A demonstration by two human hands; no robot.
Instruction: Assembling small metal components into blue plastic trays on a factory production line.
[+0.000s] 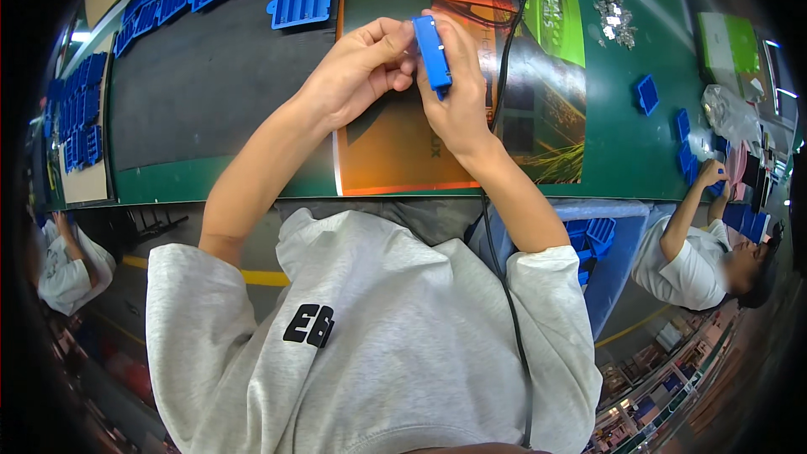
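Note:
A blue plastic compartment case is held on edge over the printed sheets, its long narrow side facing up. My right hand is closed around it, fingers along its right side. At the case's upper left edge, my left hand has its thumb and fingers drawn together in a pinch. Anything between those fingertips is too small or hidden to tell. The inside of the case is turned away from view.
Several blue compartment cases stand in rows on a black mat. Small metal parts lie in a pile at the far right. A black cable crosses the sheets. A blue bin with cases stands below; a co-worker sits right.

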